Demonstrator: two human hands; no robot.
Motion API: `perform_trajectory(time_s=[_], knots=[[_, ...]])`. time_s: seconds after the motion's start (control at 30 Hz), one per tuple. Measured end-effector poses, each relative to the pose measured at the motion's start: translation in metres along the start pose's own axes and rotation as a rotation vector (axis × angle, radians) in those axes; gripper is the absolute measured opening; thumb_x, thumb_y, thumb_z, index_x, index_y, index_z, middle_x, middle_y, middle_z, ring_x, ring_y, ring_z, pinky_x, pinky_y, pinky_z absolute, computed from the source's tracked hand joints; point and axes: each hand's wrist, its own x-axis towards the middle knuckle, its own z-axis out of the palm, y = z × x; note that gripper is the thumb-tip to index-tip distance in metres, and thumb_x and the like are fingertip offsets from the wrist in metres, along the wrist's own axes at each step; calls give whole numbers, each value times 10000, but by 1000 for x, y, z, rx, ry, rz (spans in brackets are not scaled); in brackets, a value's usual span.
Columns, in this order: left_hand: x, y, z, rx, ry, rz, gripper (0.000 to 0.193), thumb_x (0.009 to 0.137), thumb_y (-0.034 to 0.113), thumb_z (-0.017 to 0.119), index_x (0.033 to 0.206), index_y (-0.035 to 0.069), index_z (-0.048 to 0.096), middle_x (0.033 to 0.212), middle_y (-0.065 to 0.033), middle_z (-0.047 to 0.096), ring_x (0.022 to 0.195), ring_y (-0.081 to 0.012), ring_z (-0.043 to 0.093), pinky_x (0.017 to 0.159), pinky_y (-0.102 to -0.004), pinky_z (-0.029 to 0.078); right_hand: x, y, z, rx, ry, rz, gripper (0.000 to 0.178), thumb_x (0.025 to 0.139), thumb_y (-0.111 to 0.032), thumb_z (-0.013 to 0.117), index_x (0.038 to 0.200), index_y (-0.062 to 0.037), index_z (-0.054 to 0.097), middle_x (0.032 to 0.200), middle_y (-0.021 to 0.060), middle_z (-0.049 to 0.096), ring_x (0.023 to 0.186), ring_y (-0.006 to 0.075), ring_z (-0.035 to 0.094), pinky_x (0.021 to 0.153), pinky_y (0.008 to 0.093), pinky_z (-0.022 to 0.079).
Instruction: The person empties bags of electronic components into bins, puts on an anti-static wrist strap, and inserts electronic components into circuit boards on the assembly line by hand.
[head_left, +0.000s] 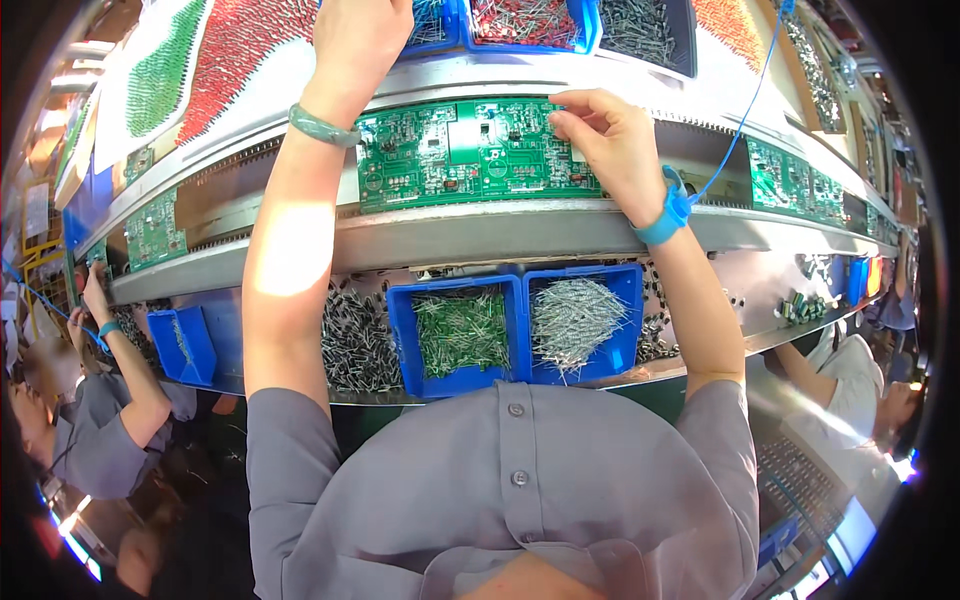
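A green circuit board (480,150) with many small parts lies on the conveyor rail in front of me. My right hand (615,150) is over its right end, thumb and forefinger brought together; whatever they may hold is too small to make out. My left hand (362,45) reaches past the far rail, beside a blue bin of blue parts (428,22). Its fingertips are cut off by the upper edge of the picture. A green bangle (322,127) circles my left wrist, and a blue wrist strap (664,215) with a cord is on my right.
Near me stand blue bins of green parts (462,335) and silvery pins (580,320), with loose dark parts (360,340) beside them. Beyond the rail are a bin of red parts (525,22) and a dark bin (648,30). More boards (795,182) sit along the line; co-workers flank me.
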Motion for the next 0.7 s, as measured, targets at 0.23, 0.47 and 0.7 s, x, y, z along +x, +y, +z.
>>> perform_trajectory(time_s=[0.23,0.47,0.7], knots=[[-6,7,-15,-94,29,5,111,768,37,577,848,-9,638,778,-192,628,717,-348,618,648,-381,484,0,-4,-3,-68,-24,10,174,763,-118,661,922,-49,673,778,112,656,642,174,622,600,290,491],[-38,29,-41,-271,-223,-300,166,807,139,642,900,4,662,782,-98,645,692,-179,621,653,-256,474,13,-6,-4,-121,-170,52,169,767,-131,653,899,-25,665,756,121,666,652,203,640,613,303,496],[-77,33,-61,-260,-197,-194,109,769,47,667,777,-49,617,757,-98,617,645,-140,578,624,-242,457,9,-7,-2,-146,-57,0,172,765,-142,658,887,-21,664,746,126,667,655,209,643,624,299,501]])
